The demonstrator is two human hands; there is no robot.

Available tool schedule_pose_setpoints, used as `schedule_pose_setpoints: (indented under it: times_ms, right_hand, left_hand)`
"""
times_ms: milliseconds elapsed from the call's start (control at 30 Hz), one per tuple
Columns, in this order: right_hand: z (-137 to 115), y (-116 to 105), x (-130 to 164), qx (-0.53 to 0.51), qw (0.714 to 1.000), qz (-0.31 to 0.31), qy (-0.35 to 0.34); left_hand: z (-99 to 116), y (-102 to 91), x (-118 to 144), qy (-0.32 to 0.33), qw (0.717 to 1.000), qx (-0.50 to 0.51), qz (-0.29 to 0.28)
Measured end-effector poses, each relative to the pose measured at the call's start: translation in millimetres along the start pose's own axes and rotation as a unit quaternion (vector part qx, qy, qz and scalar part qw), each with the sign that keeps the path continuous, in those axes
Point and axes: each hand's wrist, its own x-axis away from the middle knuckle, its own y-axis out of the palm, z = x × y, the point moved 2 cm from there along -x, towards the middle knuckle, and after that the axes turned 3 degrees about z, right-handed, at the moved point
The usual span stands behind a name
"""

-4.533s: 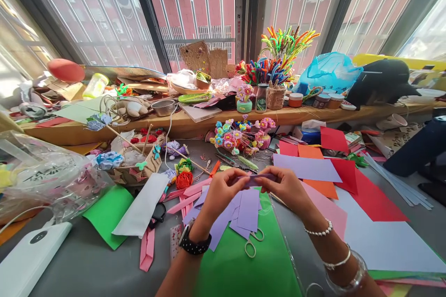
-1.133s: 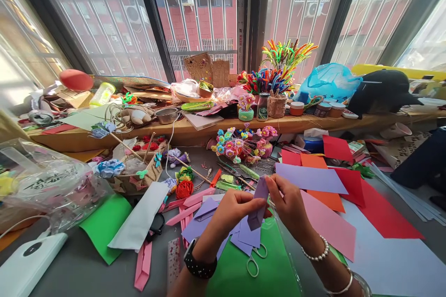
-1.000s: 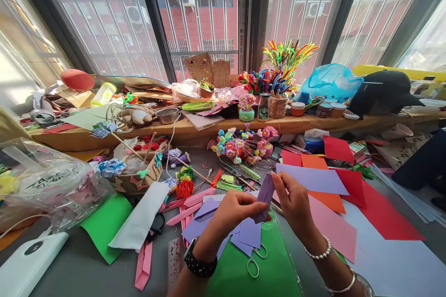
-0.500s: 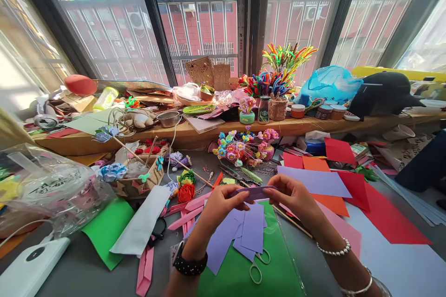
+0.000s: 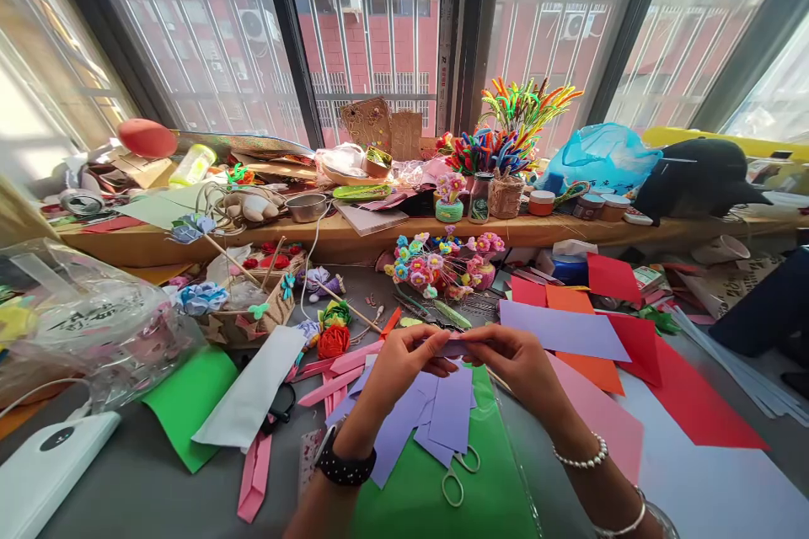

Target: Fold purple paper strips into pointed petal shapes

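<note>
A grey table strewn with craft paper runs under barred windows, and above the purple sheets the left hand and right hand pinch a folded purple strip, lying level, long axis left to right.

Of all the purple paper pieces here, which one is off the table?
The small folded purple strip, pinched between left hand and right hand; the others lie flat.
</note>
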Motion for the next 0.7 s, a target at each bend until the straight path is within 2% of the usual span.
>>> schedule_pose_setpoints:
  times_ms: [167, 367, 500, 633, 700]
  right_hand:
    - [-5.0, 1.2, 0.2, 0.055, 0.998, -0.022, -0.008]
    - [-4.3, 1.1, -0.1, 0.091, 0.995, -0.026, 0.011]
    - [-4.4, 0.0, 0.3, 0.111, 0.993, -0.032, 0.015]
    - [-4.3, -1.2, 0.0, 0.098, 0.994, -0.03, 0.044]
    - [-3.7, -0.9, 0.3, 0.078, 0.995, -0.019, 0.052]
  left_hand:
    - [1.5, -5.2, -1.7, -0.009, 1.0, -0.013, -0.015]
    - [6.1, -8.3, 2.2, 0.038, 0.994, -0.1, -0.036]
    - [8.5, -6.8, 5.0, 0.054, 0.988, -0.146, -0.022]
    - [12.0, -4.0, 6.7, 0.078, 0.978, -0.192, 0.024]
    - [12.1, -2.6, 7.0, 0.079, 0.98, -0.175, 0.044]
